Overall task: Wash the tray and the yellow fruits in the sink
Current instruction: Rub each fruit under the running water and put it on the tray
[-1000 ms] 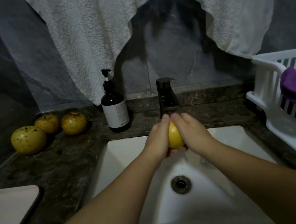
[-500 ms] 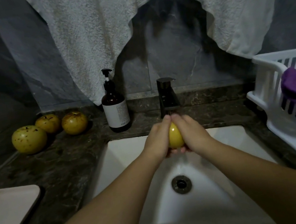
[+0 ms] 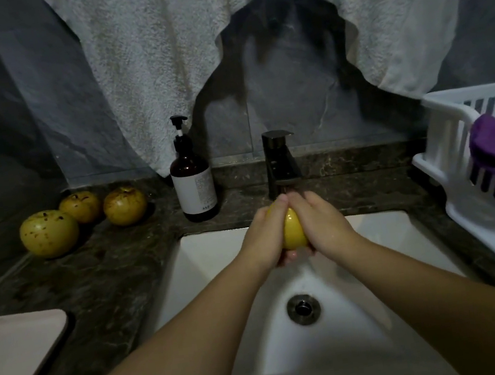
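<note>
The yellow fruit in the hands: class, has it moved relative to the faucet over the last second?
No. The fruit is still held between the left hand and right hand, just below the faucet, above the sink.

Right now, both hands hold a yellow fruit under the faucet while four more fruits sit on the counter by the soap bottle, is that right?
Not quite: the head view shows three fruits on the counter, not four. The rest holds.
</note>
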